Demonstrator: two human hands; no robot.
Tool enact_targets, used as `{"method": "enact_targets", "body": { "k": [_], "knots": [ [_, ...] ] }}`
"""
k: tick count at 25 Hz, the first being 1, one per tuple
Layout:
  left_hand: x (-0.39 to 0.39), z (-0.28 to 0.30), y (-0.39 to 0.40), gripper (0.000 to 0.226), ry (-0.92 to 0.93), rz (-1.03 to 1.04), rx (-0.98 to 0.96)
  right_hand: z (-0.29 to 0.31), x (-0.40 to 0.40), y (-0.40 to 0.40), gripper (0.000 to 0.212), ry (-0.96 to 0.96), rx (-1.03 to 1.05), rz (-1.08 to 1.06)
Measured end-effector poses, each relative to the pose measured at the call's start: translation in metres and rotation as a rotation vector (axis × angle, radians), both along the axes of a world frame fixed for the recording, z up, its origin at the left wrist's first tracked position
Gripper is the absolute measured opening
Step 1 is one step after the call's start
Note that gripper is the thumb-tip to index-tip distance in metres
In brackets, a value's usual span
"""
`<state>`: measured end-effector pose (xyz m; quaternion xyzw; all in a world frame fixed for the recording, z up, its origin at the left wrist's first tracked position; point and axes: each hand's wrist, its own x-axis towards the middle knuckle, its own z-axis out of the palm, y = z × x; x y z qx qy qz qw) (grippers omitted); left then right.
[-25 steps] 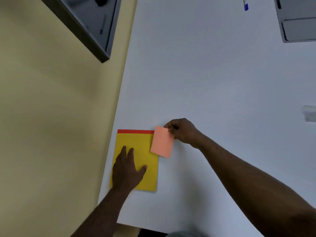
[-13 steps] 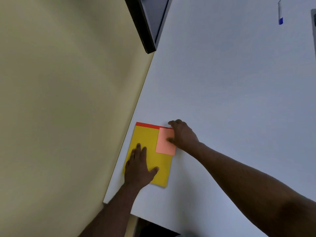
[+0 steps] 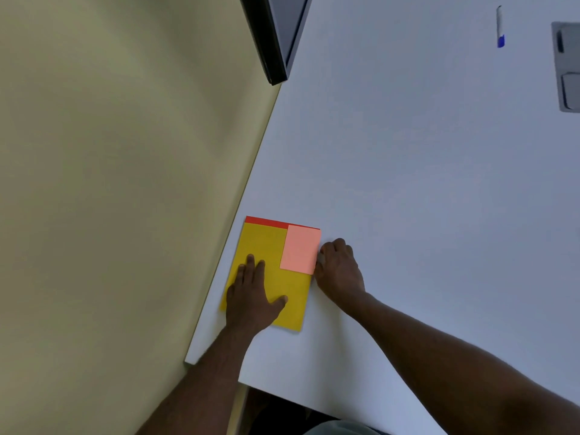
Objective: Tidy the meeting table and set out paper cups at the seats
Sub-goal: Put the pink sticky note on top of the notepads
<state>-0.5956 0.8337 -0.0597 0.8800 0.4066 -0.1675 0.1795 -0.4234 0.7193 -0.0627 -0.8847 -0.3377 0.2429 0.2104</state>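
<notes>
The yellow pad (image 3: pixel 266 271) lies flat at the near left corner of the white table (image 3: pixel 408 183), its left edge running almost along the table edge and its red binding strip (image 3: pixel 266 221) at the far end. A pink note (image 3: pixel 300 249) sits on its far right corner, lined up with the pad's right edge and just below the strip.

The pad looks like a thin block of paper: light, stiff enough as a whole to lift flat, but bendy if held by one corner, and likely to slide easily on the smooth tabletop. The bound end is probably the firmest place to grip; otherwise both long edges, one in each hand. The note is a small, very light sheet or thin stack, and whether it is stuck down cannot be told, so tilting the pad may let it slip off.

The left hand (image 3: pixel 251 296) rests palm down on the near half of the pad, fingers spread flat, gripping nothing, only pressing. The right hand (image 3: pixel 340 268) is on the table just beside the pad's right edge, fingers curled, their tips at or touching the note's edge; it holds nothing that can be seen.

Well apart, at the far side, lie a blue-capped marker (image 3: pixel 499 26) and a grey device (image 3: pixel 568 67); a dark screen (image 3: pixel 276 36) sits at the far left edge.
</notes>
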Motion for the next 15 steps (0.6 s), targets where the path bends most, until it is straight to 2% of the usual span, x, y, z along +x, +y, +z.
{"method": "enact_targets", "body": {
  "k": [3, 11, 15],
  "knots": [
    [0.002, 0.000, -0.002, 0.102, -0.007, 0.008, 0.003, -0.003, -0.001, 0.010, 0.016, -0.020, -0.013, 0.005],
    [0.006, 0.003, 0.001, 0.101, 0.021, 0.018, -0.006, -0.001, -0.006, 0.010, 0.025, -0.057, -0.099, 0.058],
    [0.006, 0.016, -0.003, 0.090, 0.017, -0.020, -0.033, 0.007, -0.012, -0.032, 0.045, -0.020, -0.071, 0.117]
  ]
}}
